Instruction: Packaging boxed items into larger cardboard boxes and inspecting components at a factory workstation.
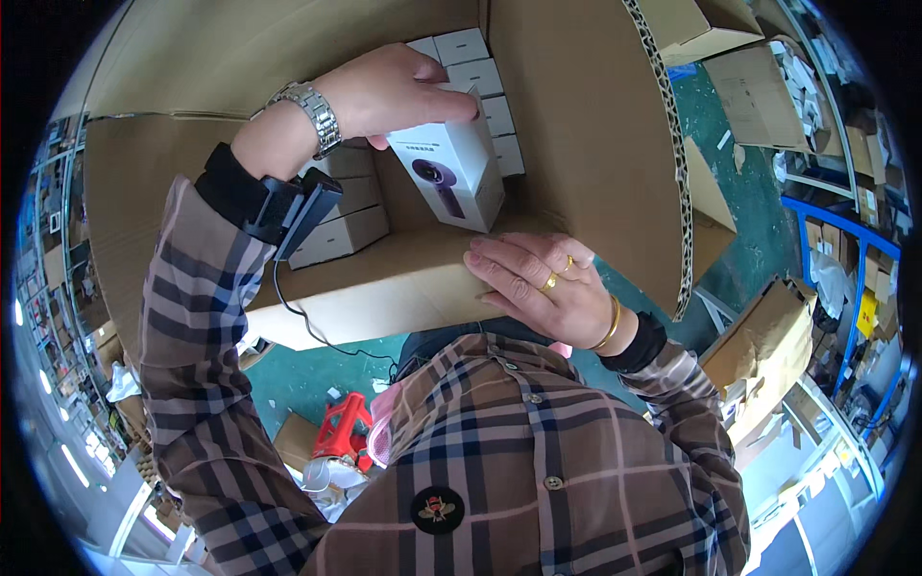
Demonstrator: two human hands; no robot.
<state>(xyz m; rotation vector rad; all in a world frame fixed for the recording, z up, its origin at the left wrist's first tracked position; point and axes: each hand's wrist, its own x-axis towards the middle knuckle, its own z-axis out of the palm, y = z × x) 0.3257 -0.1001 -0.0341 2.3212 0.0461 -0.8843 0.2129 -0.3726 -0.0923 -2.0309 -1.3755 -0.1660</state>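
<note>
My left hand (403, 96), with a metal watch on the wrist, is closed over the top of a small white box (453, 173) that bears a picture of a dark round-headed device. The box is tilted inside a large open cardboard carton (384, 300). Rows of similar white boxes (463, 46) line the carton's far right part, and more boxes (338, 235) stand at its left. Over the carton's near edge lies my right hand (538, 278), its fingers stretched out and close together. That hand wears rings and a bracelet, and holds nothing I can see.
The carton's right flap (586, 144) stands up beside my right hand. A black cable (317, 336) hangs from my left wrist. Below are a red stool (343, 430) and green floor (288, 370). Blue shelving (845, 226) and an open carton of white pieces (764, 96) stand right.
</note>
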